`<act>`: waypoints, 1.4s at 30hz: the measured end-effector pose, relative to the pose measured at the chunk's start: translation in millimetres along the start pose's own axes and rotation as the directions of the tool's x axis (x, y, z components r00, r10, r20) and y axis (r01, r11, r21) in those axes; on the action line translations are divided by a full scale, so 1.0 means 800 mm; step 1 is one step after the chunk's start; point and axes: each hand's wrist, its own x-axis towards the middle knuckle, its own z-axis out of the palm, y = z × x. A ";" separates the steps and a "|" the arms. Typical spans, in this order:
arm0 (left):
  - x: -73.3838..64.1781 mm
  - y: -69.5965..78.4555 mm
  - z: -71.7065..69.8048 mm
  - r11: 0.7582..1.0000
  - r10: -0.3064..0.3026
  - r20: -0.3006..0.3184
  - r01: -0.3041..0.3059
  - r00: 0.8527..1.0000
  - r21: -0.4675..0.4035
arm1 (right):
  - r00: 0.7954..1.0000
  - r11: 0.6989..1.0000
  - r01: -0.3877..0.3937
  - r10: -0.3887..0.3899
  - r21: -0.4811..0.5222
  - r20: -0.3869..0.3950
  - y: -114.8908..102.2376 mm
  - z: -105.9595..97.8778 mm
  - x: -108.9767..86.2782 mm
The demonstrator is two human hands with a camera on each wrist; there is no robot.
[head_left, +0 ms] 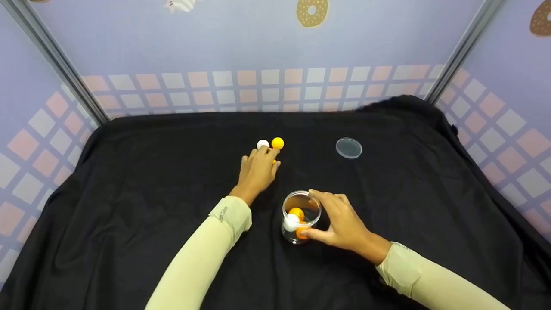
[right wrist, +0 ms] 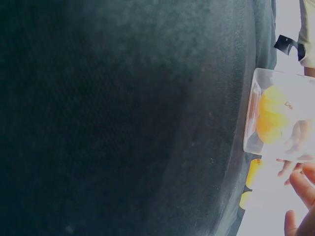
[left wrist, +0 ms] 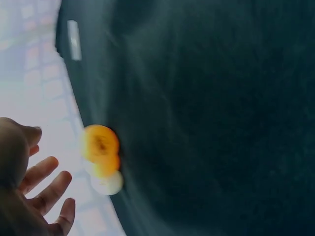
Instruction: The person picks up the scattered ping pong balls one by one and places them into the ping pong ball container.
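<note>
My left hand (head_left: 257, 168) reaches over a small group of table tennis balls, its fingers spread and relaxed in the left wrist view. A white ball (head_left: 262, 144) and a yellow-orange ball (head_left: 277, 143) lie just past the fingertips; a sliver of orange ball (head_left: 274, 161) shows beside the hand, mostly hidden. My right hand (head_left: 342, 221) holds a clear, lidless jar (head_left: 289, 236) from its right side, thumb on the near wall and fingers at the far rim. Inside the jar are a white ball (head_left: 291, 222) and two orange balls (head_left: 296, 213).
A round clear lid (head_left: 349, 148) lies flat on the black cloth (head_left: 172, 172), right of the loose balls. Patterned wall panels (head_left: 258, 43) rise behind the cloth and on both sides.
</note>
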 end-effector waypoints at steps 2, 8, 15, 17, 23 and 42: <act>0.003 -0.006 0.010 1.000 -0.028 0.061 0.028 0.998 0.015 | 1.000 1.000 0.003 -0.003 -0.004 -0.004 0.000 0.001 0.000; 0.003 -0.019 0.031 0.996 -0.081 0.164 0.075 0.983 0.043 | 1.000 1.000 0.017 -0.017 -0.006 -0.014 0.002 0.003 -0.001; 0.002 -0.021 0.033 0.997 -0.075 0.174 0.068 0.982 0.046 | 1.000 1.000 -0.006 0.006 -0.008 0.000 0.002 0.001 -0.001; 0.001 -0.022 0.032 0.997 -0.074 0.176 0.066 0.982 0.049 | 1.000 1.000 -0.005 0.005 -0.008 0.002 0.001 0.001 -0.001; -0.004 -0.019 0.021 0.998 -0.052 0.154 0.049 0.987 0.024 | 1.000 1.000 -0.008 0.008 0.000 0.003 0.001 0.001 -0.001; -0.066 0.044 -0.060 0.933 0.242 -0.141 -0.270 0.960 -0.237 | 1.000 1.000 -0.003 0.003 0.001 0.011 0.001 0.001 -0.002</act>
